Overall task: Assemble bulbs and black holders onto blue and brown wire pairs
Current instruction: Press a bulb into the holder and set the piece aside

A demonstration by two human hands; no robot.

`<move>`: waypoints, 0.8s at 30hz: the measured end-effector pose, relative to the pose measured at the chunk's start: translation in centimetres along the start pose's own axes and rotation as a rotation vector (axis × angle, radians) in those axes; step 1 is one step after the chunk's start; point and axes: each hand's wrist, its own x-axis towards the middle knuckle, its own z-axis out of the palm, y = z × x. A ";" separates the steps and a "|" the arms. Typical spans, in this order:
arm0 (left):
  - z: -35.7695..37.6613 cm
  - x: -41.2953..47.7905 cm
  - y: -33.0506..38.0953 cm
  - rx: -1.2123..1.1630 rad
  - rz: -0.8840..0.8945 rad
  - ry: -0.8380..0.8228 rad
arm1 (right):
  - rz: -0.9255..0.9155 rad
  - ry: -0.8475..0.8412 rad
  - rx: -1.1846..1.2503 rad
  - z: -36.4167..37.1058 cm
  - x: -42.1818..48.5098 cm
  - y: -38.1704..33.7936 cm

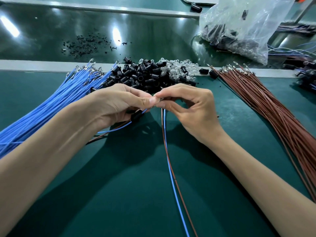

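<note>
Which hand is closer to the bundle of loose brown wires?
Right. The right hand lies beside the bundle of loose brown wires; the left hand lies farther off, by the blue wire bundle.

Holder pile [142, 74] blocks ahead, flanked by blue wires [56, 100] and brown wires [266, 103].

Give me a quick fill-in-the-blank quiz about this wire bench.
The blue wire bundle lies ___ of the black holder pile. The brown wire bundle lies to its ___. The wire pair hanging from the right hand is blue and ___.
Missing: left; right; brown.
</note>
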 end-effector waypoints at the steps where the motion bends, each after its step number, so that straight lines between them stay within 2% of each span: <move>1: 0.1 0.0 0.0 -0.005 0.003 0.006 | -0.006 0.002 0.007 0.0 0.1 0.0; 5: 0.3 0.0 0.0 -0.075 0.038 -0.002 | -0.034 0.033 0.009 0.1 0.2 0.1; 10: 0.2 0.2 0.3 -0.149 -0.009 -0.030 | 0.004 0.067 0.046 0.1 0.2 0.1; 24: 0.2 0.0 0.2 -0.039 0.001 0.016 | 0.122 0.038 0.106 0.0 0.0 0.2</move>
